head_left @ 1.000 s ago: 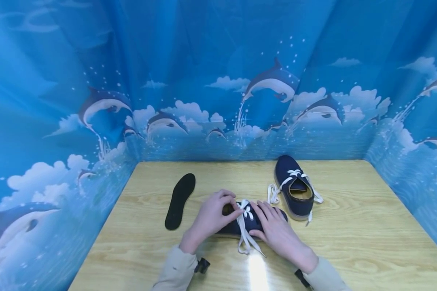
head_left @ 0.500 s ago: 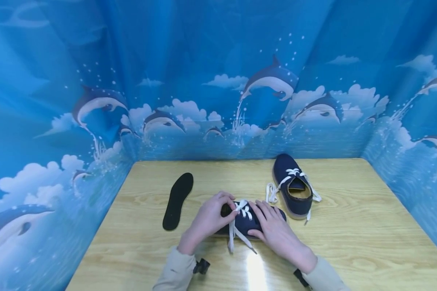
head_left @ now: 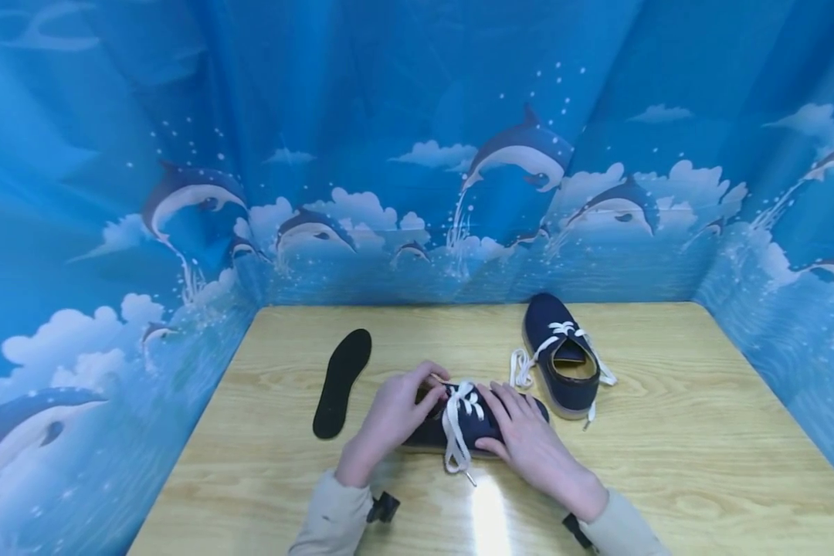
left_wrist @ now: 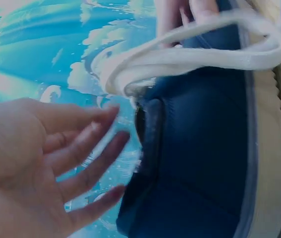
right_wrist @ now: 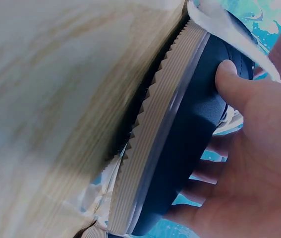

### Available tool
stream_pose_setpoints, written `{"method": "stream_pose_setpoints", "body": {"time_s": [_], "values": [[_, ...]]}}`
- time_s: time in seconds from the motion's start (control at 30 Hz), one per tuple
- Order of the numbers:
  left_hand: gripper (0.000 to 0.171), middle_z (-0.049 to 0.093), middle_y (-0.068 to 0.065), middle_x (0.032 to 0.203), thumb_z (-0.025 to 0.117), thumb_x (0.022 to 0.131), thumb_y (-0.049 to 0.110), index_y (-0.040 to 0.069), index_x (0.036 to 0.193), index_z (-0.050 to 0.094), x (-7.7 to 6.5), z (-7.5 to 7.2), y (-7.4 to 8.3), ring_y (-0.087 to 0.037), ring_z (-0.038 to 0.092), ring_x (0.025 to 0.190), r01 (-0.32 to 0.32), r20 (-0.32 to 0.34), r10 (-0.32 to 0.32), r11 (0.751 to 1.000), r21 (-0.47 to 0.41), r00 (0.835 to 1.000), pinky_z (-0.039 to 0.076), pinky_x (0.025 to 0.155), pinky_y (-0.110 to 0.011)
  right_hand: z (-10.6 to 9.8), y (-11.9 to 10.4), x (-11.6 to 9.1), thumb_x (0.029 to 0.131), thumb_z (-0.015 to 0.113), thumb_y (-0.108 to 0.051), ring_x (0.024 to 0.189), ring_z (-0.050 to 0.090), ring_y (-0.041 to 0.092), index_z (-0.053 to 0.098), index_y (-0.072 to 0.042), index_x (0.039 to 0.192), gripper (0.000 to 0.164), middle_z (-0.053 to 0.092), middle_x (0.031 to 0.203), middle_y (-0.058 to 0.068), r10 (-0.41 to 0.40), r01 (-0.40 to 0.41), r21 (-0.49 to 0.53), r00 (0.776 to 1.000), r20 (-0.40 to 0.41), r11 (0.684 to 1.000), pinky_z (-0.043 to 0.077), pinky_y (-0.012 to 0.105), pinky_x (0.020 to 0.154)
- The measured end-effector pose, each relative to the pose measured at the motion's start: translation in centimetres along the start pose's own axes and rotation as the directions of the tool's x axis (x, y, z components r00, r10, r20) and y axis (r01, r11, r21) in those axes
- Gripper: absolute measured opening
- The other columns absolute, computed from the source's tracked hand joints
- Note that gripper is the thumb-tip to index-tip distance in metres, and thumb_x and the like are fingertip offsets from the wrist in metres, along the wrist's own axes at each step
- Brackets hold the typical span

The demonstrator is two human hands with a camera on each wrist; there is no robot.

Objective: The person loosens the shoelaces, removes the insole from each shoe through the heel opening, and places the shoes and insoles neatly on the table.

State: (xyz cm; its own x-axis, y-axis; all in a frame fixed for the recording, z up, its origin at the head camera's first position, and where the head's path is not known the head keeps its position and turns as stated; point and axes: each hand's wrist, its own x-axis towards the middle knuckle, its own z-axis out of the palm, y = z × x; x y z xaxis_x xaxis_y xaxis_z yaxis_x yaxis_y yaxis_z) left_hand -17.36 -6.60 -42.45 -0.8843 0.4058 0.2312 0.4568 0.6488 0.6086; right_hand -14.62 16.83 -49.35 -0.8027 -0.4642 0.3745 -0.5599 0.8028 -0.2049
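Observation:
A navy canvas sneaker (head_left: 474,429) lies sideways before me, its toe to the right. My right hand (head_left: 528,444) holds its toe end, thumb (right_wrist: 228,79) pressed on the near side and fingers over the far side. White shoelaces (head_left: 453,428) drape from the eyelets down the near side. At the ankle opening is my left hand (head_left: 396,413), its fingers loosely bent. The left wrist view shows those fingers (left_wrist: 93,163) apart beside the opening's edge with nothing between them. The inside of the shoe is mostly hidden by this hand.
A second navy sneaker (head_left: 552,316), laces loose, stands at the back right near the held one. A black insole (head_left: 340,386) lies to the left on the wooden table (head_left: 667,463). A blue dolphin-print curtain (head_left: 389,116) borders the back and sides.
My left hand has let go of the lace and shifted slightly left to the ankle opening. The laces have dropped over the shoe's near side. My right hand has stayed on the toe.

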Motion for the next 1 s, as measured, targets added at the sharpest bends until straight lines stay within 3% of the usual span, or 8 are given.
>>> {"method": "stream_pose_setpoints", "body": {"time_s": [0.07, 0.17, 0.37, 0.6, 0.77, 1.0], "values": [[0.014, 0.072, 0.004, 0.099, 0.072, 0.096, 0.019, 0.016, 0.109, 0.068, 0.0, 0.2, 0.0, -0.013, 0.069, 0.091, 0.006, -0.018, -0.004, 0.996, 0.093, 1.0, 0.056, 0.082, -0.033, 0.0, 0.1, 0.0, 0.091, 0.071, -0.045, 0.13, 0.051, 0.043, 0.045, -0.004, 0.15, 0.076, 0.053, 0.139, 0.025, -0.004, 0.004, 0.002, 1.0, -0.008, 1.0, 0.043, 0.065, 0.102], [0.015, 0.069, 0.002, 0.101, 0.077, 0.092, 0.027, 0.018, 0.1, 0.068, -0.1, 0.5, 0.0, -0.014, 0.067, 0.092, 0.02, -0.007, -0.019, 0.987, 0.162, 1.0, 0.056, 0.081, -0.032, 0.0, 0.0, 0.0, 0.091, 0.07, -0.045, 0.13, 0.05, 0.043, 0.045, -0.004, 0.15, 0.076, 0.053, 0.14, 0.025, -0.001, 0.001, -0.002, 1.0, 0.001, 1.0, 0.043, 0.065, 0.102], [0.023, 0.067, -0.003, 0.102, 0.074, 0.092, 0.042, 0.019, 0.089, 0.071, -0.3, 1.2, 0.5, -0.016, 0.062, 0.087, 0.047, 0.007, -0.049, 0.982, 0.181, 0.999, 0.051, 0.075, -0.031, -0.3, -0.2, 0.0, 0.09, 0.072, -0.044, 0.133, 0.049, 0.042, 0.044, -0.004, 0.151, 0.078, 0.052, 0.142, 0.025, 0.024, -0.024, -0.011, 0.999, 0.036, 1.0, 0.041, 0.064, 0.105], [0.017, 0.065, -0.002, 0.1, 0.083, 0.086, 0.03, 0.02, 0.082, 0.07, -0.5, 2.1, 0.9, -0.018, 0.061, 0.091, 0.054, -0.04, -0.046, 0.968, 0.246, 0.998, 0.051, 0.076, -0.034, -0.3, -0.1, 0.1, 0.09, 0.072, -0.044, 0.133, 0.049, 0.041, 0.044, -0.003, 0.151, 0.078, 0.052, 0.142, 0.025, 0.021, -0.02, -0.016, 0.999, 0.04, 1.0, 0.041, 0.063, 0.105], [0.012, 0.068, 0.001, 0.095, 0.076, 0.092, 0.023, 0.018, 0.085, 0.067, -0.3, 2.0, 0.9, -0.014, 0.061, 0.085, 0.089, -0.044, -0.082, 0.976, 0.198, 0.996, 0.051, 0.073, -0.031, -0.4, -0.2, 0.1, 0.091, 0.072, -0.044, 0.133, 0.049, 0.042, 0.044, -0.004, 0.151, 0.078, 0.052, 0.142, 0.025, 0.028, -0.027, -0.008, 0.999, 0.043, 1.0, 0.041, 0.064, 0.106], [0.005, 0.071, 0.004, 0.085, 0.071, 0.096, 0.017, 0.016, 0.094, 0.067, -0.2, 1.3, 0.5, -0.008, 0.062, 0.072, 0.072, -0.12, -0.056, 0.989, 0.131, 0.991, 0.049, 0.064, -0.023, -0.5, -0.3, 0.1, 0.091, 0.073, -0.042, 0.132, 0.049, 0.042, 0.045, -0.004, 0.15, 0.076, 0.052, 0.141, 0.025, 0.026, -0.027, 0.005, 0.999, 0.037, 1.0, 0.041, 0.065, 0.105]]}}
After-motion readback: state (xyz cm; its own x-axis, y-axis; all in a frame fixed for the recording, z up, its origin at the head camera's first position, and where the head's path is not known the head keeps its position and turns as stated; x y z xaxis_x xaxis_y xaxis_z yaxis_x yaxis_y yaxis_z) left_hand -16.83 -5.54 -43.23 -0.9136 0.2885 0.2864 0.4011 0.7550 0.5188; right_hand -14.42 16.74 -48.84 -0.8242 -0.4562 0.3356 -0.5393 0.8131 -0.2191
